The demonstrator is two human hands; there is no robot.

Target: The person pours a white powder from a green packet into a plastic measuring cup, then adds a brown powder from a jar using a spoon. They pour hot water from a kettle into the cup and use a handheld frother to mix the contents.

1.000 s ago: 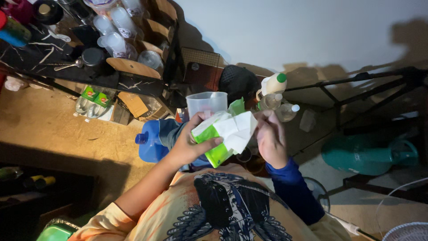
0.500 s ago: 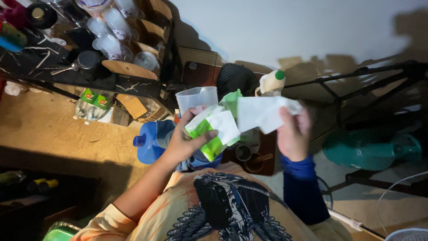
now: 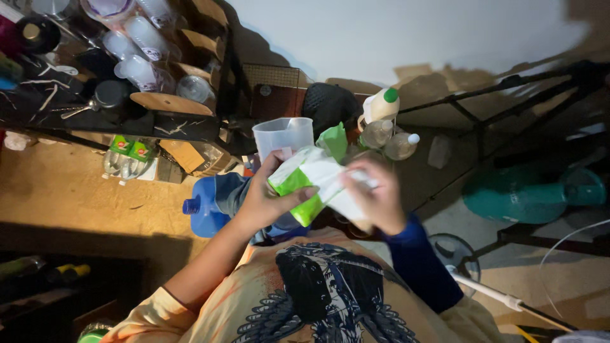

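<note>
My left hand (image 3: 264, 200) grips a soft green and white packet (image 3: 298, 181) at chest height. My right hand (image 3: 375, 197) is closed on a white sheet (image 3: 340, 190) at the packet's opening; this hand is blurred. Just behind the packet stands a clear plastic measuring jug (image 3: 284, 136). A blue water jug (image 3: 206, 206) lies on the floor under my left forearm.
A white bottle with a green cap (image 3: 380, 105) and two clear bottles (image 3: 391, 140) stand beyond my right hand. A dark shelf (image 3: 114, 124) with cups and tools is at left. A teal gas cylinder (image 3: 527, 197) lies at right. A fan (image 3: 454, 248) stands near my right elbow.
My right hand had pulled a white sheet out and up to the right half a second ago. It is now back down at the packet, with the sheet against it.
</note>
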